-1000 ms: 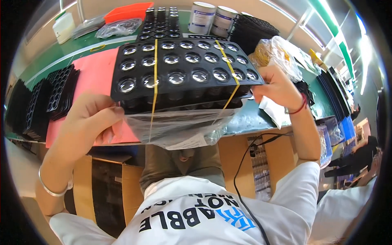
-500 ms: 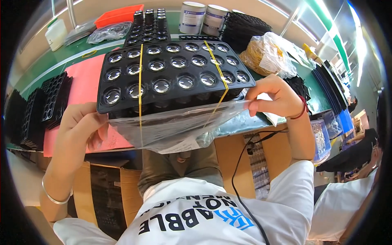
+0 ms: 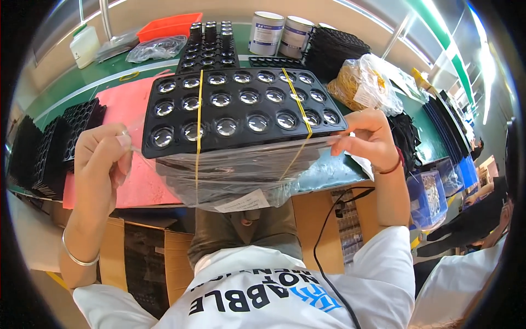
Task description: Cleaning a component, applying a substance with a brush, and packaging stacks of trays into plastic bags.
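Note:
A stack of black trays [image 3: 239,113] in front of me carries rows of clear, domed lenses. Two yellow bands [image 3: 199,118] run across it. A clear plastic bag [image 3: 230,175], with a white paper label [image 3: 242,201] low on its front, covers the stack's near side. My left hand [image 3: 103,156] pinches the bag's edge out beyond the stack's left corner, the film pulled taut between them. At the right corner, my right hand [image 3: 368,140] has the opposite edge of the bag between thumb and fingers. The bag hides the lower trays.
A pink sheet [image 3: 123,107] lies on the green table. Behind stand more lens trays [image 3: 208,55], two cans [image 3: 267,32] and an orange bin [image 3: 170,26]. A bag of yellow bands [image 3: 359,85] lies right; black trays [image 3: 82,123] left. A black cable [image 3: 323,225] hangs nearby.
My left hand has moved outward from the stack's left corner, stretching the bag's edge. The right hand keeps its pinch. The whole view has shifted slightly.

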`<action>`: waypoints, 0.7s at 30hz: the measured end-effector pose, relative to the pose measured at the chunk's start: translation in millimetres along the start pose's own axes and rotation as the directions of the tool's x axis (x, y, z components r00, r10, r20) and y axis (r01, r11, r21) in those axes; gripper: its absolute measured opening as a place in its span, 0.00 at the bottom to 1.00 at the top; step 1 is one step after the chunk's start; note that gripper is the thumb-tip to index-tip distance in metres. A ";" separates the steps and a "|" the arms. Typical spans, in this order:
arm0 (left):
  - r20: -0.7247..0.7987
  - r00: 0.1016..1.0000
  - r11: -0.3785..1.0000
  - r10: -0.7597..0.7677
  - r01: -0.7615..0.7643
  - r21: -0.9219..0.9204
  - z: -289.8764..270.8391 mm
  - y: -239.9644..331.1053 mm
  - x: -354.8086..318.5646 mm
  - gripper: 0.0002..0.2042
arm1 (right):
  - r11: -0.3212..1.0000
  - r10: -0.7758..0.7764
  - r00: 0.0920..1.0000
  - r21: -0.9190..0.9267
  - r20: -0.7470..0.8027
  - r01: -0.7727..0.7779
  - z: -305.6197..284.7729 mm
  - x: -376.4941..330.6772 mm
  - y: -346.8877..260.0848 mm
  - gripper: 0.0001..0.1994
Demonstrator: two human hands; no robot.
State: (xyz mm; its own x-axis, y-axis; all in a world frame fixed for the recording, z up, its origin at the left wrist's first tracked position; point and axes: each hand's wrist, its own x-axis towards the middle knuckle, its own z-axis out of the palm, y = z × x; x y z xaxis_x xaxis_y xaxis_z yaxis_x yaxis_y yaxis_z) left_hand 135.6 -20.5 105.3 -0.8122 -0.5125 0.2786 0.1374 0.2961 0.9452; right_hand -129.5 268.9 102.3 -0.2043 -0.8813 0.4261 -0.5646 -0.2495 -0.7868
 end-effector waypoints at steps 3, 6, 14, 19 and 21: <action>0.024 0.990 0.983 -0.140 0.136 0.121 2.7 13.0 4.3 0.18 | 0.934 0.330 0.936 0.186 -0.127 -0.304 -1.7 5.6 -2.9 0.12; 0.013 0.973 0.965 -0.232 0.229 0.132 11.2 17.5 12.6 0.15 | 0.897 0.434 0.899 -0.059 -0.061 -0.437 -11.0 17.5 -0.6 0.11; 0.092 0.943 0.947 -0.320 0.322 -0.007 3.5 15.7 29.9 0.13 | 0.809 0.493 0.864 -0.311 -0.105 -0.499 -18.2 67.1 -7.9 0.11; 0.231 0.899 0.928 -0.373 0.362 0.088 -1.4 15.9 37.7 0.19 | 0.795 0.472 0.880 -0.406 -0.053 -0.451 -22.6 85.3 -3.5 0.07; 0.239 0.912 0.943 -0.333 0.324 0.077 -1.3 9.4 40.5 0.19 | 0.831 0.419 0.900 -0.349 -0.119 -0.433 -24.5 90.9 -2.6 0.04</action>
State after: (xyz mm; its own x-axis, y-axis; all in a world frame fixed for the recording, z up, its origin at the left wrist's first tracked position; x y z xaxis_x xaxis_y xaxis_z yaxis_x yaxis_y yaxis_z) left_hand 104.8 -39.6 125.7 -0.9223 -0.3731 -0.1012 -0.1770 0.1749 0.9685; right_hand -166.2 199.2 154.1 -0.5156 -0.8501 0.1070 -0.6600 0.3144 -0.6823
